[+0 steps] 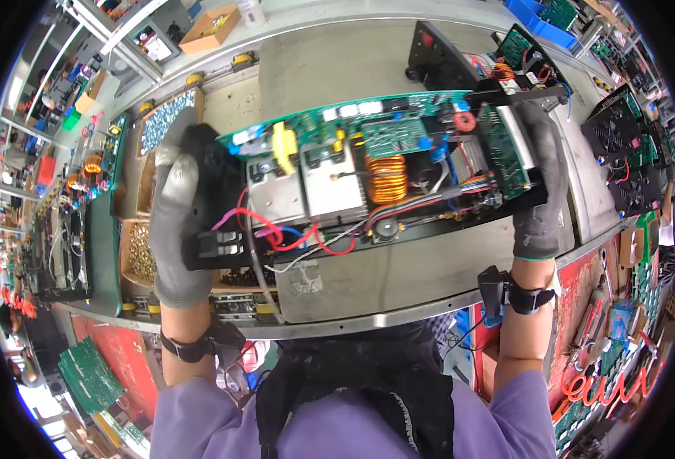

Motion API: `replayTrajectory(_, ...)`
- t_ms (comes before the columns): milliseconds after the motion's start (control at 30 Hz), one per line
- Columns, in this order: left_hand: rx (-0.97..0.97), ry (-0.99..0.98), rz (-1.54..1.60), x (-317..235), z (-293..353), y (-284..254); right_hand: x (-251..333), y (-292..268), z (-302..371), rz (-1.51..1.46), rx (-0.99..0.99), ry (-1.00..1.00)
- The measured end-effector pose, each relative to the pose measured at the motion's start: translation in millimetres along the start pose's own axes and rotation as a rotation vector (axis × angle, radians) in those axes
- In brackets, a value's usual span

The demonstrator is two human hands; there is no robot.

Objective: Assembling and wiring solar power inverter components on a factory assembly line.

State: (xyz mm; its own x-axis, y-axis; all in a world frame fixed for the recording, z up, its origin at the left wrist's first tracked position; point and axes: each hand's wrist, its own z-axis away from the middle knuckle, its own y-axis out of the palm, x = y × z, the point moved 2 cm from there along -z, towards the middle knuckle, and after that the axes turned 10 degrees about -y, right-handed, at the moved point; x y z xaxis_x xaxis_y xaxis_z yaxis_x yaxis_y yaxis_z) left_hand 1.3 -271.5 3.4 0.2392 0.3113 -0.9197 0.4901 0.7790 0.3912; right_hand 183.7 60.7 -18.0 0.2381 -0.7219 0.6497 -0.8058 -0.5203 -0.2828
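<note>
Between my two grey-gloved hands is an open electronic chassis [276, 258], black-framed and tilted slightly, its right end higher. My left hand [175, 222] is closed round its black left end panel. My right hand [542, 183] grips the opposite end beside an upright green circuit board [506, 153]. Inside sit silver heat sinks [330, 187], a copper coil [387, 181] and a long green circuit board [307, 122] along the far side. Loose red wires [280, 237] and a white cord hang over the near edge. The fingertips behind the panels are partly hidden.
Under the chassis lies a grey metal worktop [337, 294]. Boxes of silver screws [168, 122] and brass-coloured screws [137, 252] stand on the left. A black panel [438, 61] stands at the back right. More black units with fans [616, 138] sit farther right.
</note>
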Motion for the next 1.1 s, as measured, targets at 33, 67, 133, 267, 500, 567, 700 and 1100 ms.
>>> replayTrajectory(33, -0.011, 0.031, -0.082, 0.4, 1.7, 1.4, -3.5, -6.7, 5.7, 0.058, -0.017, -0.002)
replayTrajectory(67, 0.052, 0.084, -0.129, -1.1, 4.3, 5.7, -4.9, -12.2, 13.8, 0.168, -0.002, 0.006)
replayTrajectory(133, -0.265, 0.682, -1.119, -16.4, 17.2, 19.2, -4.1, -20.2, 28.3, 0.390, 0.031, 0.024)
replayTrajectory(267, -0.133, 0.785, -1.003, -10.7, 49.3, 68.7, 0.5, -17.7, 43.8, 0.411, 0.029, 0.121)
replayTrajectory(500, 0.340, 0.593, -1.433, 122.7, 19.7, 140.3, 17.6, 4.1, 39.9, -0.003, -0.029, 0.162)
replayTrajectory(567, 0.288, 0.605, -1.545, 141.5, 17.1, 140.0, 24.6, 4.1, 37.0, 0.004, 0.068, 0.118)
replayTrajectory(700, 0.263, 0.577, -1.687, 146.7, 20.5, 121.0, 8.2, -18.0, 8.1, -0.128, 0.364, 0.184)
replayTrajectory(1100, 0.096, 0.622, -1.722, 119.6, 28.9, 58.1, -167.8, -31.9, -150.6, 0.953, 0.322, 0.233)
